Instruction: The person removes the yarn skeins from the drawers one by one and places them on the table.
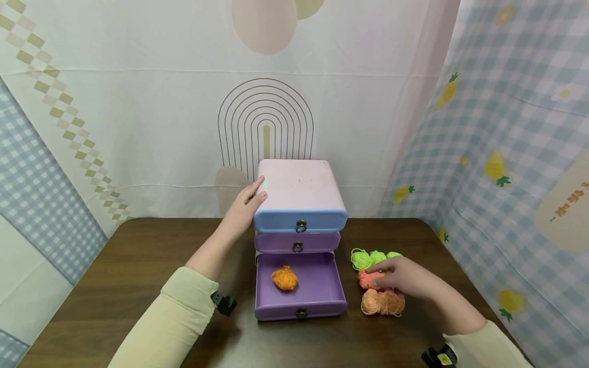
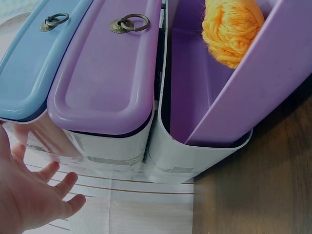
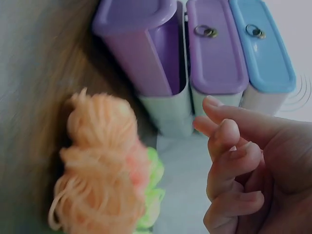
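A small drawer cabinet (image 1: 299,186) with a pale pink top stands mid-table. Its bottom purple drawer (image 1: 322,286) is pulled out, and an orange yarn ball (image 1: 285,278) lies inside. With fingers spread, my left hand (image 1: 239,212) rests at the cabinet's upper left edge. My right hand (image 1: 407,276) hovers at the coral-pink yarn (image 1: 368,279), to the right of the cabinet; its fingers (image 3: 234,161) are loosely bent with nothing between them in the right wrist view. Neon green yarn (image 1: 362,259) lies behind the pink one, a peach yarn skein (image 1: 383,302) in front.
A blue drawer (image 1: 322,221) and a purple drawer (image 1: 322,242), both closed, sit above the pulled-out one, each with a ring pull. The brown wooden table (image 1: 152,255) meets a patterned cloth backdrop (image 1: 184,112) behind and a checked cloth (image 1: 483,117) at right.
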`<state>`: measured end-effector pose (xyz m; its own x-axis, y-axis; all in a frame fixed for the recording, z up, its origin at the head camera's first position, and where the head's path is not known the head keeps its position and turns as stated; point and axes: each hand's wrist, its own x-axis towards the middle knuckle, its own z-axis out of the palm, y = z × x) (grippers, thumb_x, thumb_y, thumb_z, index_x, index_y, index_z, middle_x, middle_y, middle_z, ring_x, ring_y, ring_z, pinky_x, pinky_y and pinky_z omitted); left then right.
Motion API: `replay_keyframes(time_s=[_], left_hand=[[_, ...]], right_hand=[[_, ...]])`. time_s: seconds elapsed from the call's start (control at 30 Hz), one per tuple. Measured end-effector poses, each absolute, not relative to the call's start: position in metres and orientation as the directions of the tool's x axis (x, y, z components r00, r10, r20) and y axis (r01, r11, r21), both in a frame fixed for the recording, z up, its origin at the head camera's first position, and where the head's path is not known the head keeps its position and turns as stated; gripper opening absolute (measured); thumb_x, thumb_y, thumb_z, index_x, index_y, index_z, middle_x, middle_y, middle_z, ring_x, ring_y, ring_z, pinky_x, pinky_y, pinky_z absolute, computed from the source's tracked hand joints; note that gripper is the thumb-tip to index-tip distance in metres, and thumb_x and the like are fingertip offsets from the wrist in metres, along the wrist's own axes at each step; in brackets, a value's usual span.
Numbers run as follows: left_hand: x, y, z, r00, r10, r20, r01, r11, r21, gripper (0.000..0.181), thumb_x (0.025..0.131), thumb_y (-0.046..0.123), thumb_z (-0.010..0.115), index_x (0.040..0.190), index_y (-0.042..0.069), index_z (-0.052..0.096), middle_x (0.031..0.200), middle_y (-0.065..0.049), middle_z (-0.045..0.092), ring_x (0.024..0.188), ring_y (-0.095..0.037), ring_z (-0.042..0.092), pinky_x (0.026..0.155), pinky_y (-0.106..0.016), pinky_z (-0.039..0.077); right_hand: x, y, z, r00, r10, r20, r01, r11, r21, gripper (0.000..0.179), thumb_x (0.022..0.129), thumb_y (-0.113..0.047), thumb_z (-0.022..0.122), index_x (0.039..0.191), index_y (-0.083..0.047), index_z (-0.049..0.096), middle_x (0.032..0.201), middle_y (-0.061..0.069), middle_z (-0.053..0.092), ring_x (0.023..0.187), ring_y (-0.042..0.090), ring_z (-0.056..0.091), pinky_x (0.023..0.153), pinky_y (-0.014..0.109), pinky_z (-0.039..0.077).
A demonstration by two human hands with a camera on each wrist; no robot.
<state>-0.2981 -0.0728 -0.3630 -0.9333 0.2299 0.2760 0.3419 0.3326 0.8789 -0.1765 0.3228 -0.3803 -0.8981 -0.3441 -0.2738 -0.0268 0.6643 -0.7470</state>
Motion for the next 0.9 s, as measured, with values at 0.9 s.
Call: replay_keyframes(time_s=[0.9], left_hand=[[-0.297,-0.072,-0.363,-0.937,0.220,0.273,0.337,0.349,0.874,0.057,0.103,0.046,0.046,0.156,0.030,0.033,0.162,-0.008,0.026,0.145,-0.027,0.029,0.117,-0.047,0.024]], right_hand=[[-0.208,0.191,-0.367,-0.838,-0.481,-0.257,-0.174,0.682,-0.710,0.027,0.089,-0.022,0.075,0.117,-0.020,0.074,0.050,0.001,0.052,0.044,0.011,0.042,0.044,0.025,0.037]])
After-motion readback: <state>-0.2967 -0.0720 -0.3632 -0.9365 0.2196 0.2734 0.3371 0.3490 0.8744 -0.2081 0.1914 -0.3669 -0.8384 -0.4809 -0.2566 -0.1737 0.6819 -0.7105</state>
